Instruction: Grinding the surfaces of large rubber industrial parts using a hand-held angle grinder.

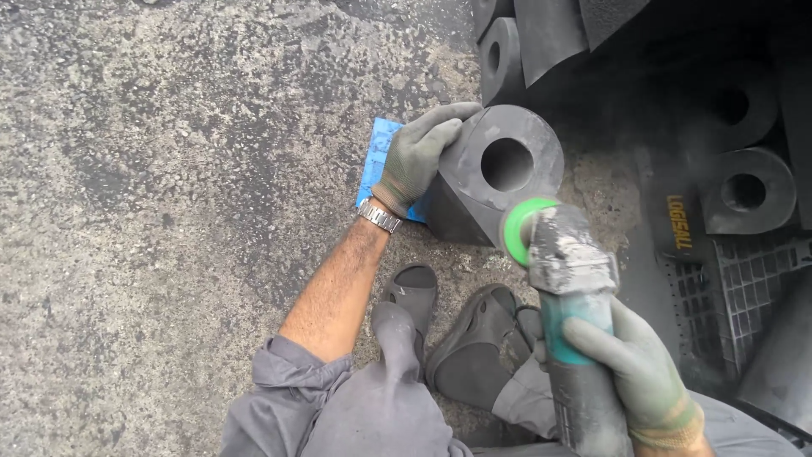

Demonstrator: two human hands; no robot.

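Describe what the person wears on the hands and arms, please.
Both the left hand and the right hand wear dusty grey-green knitted gloves; the right glove has a yellowish cuff. A silver metal-link wristwatch sits on the left wrist. The grey sleeve on the left arm is rolled up to the elbow.

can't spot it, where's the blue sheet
In the head view, the blue sheet lies on the ground under the left hand, left of the black block.
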